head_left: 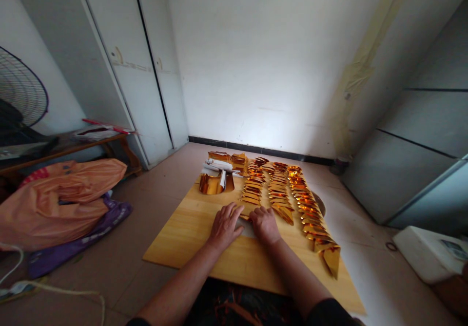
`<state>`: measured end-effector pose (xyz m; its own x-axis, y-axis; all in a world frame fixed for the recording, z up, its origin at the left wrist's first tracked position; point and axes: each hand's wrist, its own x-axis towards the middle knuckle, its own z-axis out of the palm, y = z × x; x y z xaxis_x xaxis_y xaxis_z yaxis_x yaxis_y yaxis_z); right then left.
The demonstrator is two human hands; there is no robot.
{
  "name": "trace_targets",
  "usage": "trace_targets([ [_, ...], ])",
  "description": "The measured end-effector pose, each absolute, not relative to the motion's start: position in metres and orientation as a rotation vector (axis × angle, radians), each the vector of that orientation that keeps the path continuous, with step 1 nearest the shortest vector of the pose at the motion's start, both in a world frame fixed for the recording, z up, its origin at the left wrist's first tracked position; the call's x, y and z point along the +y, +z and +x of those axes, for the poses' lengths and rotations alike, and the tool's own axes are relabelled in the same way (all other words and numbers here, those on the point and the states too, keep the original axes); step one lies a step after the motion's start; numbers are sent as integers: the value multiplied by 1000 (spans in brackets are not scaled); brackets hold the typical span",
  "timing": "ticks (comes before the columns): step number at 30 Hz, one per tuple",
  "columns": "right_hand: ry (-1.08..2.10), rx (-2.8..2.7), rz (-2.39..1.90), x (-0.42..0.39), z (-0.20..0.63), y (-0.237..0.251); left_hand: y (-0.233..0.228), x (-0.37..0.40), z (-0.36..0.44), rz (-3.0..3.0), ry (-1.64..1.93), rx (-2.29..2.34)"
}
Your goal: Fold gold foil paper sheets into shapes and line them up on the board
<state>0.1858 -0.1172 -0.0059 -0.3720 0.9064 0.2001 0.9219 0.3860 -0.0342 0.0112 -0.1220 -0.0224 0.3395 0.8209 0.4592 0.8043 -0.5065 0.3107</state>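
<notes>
My left hand (225,223) and my right hand (264,224) press side by side on a small sheet of paper (247,228) that lies on a wooden board (183,233); only a pale strip of it shows between them. Just beyond my fingers run three rows of folded gold foil pieces (280,189), overlapping like scales toward the far edge. The right row reaches down to a larger folded piece (331,257) near the board's right side. At the board's far left lie curled gold foil sheets (215,182) and a white-backed stack (219,165).
The board rests on a tiled floor. Orange and purple bags (62,204) lie to the left, below a low wooden bench (91,143) and a fan (18,92). A white cabinet (139,72) stands at the back left, a grey one (420,145) on the right, a white box (427,253) beside it.
</notes>
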Motion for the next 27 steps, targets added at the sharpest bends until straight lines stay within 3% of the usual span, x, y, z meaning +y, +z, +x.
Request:
trace_targets([
  [18, -16, -2479, -1582, -139, 204, -7, -16, -123, 11, 2677, 756, 1406],
  [27, -163, -2330, -1429, -153, 208, -9, -15, -123, 12, 2726, 700, 1414],
])
